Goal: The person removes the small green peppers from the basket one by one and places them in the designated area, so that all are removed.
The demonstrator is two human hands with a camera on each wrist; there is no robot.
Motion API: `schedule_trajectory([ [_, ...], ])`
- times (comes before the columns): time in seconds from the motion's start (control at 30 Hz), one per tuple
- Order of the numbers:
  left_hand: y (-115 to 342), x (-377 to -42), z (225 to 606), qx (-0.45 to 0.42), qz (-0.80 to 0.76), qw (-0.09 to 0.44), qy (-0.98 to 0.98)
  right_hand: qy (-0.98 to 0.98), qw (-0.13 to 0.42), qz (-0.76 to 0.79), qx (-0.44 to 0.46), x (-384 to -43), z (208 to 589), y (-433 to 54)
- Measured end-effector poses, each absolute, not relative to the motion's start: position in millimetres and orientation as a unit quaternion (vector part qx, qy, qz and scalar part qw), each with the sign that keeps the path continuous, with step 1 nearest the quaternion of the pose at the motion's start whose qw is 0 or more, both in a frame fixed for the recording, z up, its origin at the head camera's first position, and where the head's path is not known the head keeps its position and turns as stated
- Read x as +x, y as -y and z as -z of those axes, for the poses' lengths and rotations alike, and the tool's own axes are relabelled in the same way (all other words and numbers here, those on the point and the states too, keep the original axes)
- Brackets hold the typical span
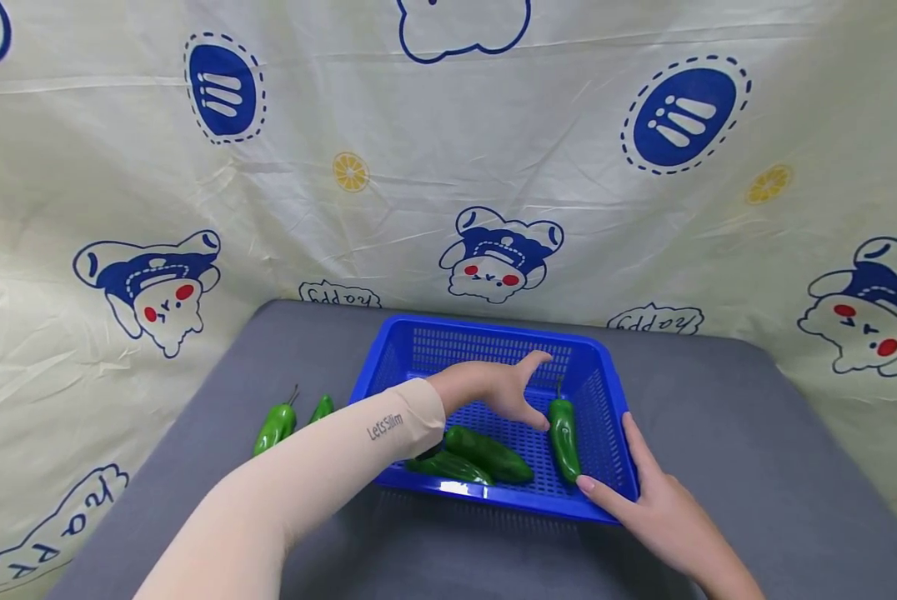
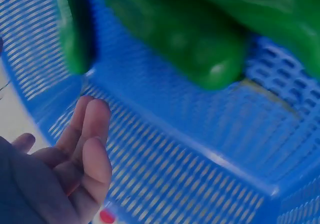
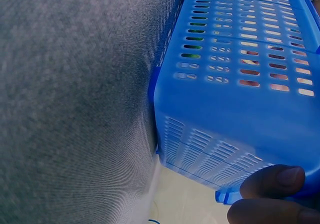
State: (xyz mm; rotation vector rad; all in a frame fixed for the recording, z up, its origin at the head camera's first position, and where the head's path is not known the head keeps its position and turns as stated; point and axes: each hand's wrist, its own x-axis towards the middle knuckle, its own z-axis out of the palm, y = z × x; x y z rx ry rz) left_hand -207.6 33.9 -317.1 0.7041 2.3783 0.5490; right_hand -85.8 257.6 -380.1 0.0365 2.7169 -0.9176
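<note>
My left hand reaches into the blue plastic basket, its thumb and fingers spread apart with nothing between them. Just right of it, one green pepper lies lengthwise along the basket's right side. Two more, a dark green pepper and a neighbouring green pepper, lie together at the near side below the left wrist. At the near right corner my right hand grips the basket, thumb over the rim and fingers along the outer wall. In the right wrist view its fingertips press the basket's outside.
On the grey table, left of the basket, lie a green pepper and another green pepper, partly hidden by the left sleeve. A printed pale cloth hangs behind the table.
</note>
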Motion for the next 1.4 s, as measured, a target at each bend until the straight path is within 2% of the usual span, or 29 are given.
schedule_trajectory([
  [0.23,-44,-201,347,0.243,-0.199,0.304,-0.899,-0.940,0.121,0.320,0.006,-84,380,-257],
  [0.4,-50,-200,363,0.251,-0.256,0.336,-0.871,-0.938,0.124,0.324,0.008,-84,380,-256],
  [0.7,-62,-204,374,0.290,-0.286,0.358,-0.840,-0.936,0.135,0.325,0.016,-86,380,-257],
  [0.9,-73,-202,377,0.271,-0.283,0.388,-0.834,-0.934,0.133,0.333,0.011,-86,380,-257],
  [1.4,-86,-212,379,0.226,-0.296,0.372,-0.850,-0.932,0.130,0.337,0.008,-85,380,-256],
])
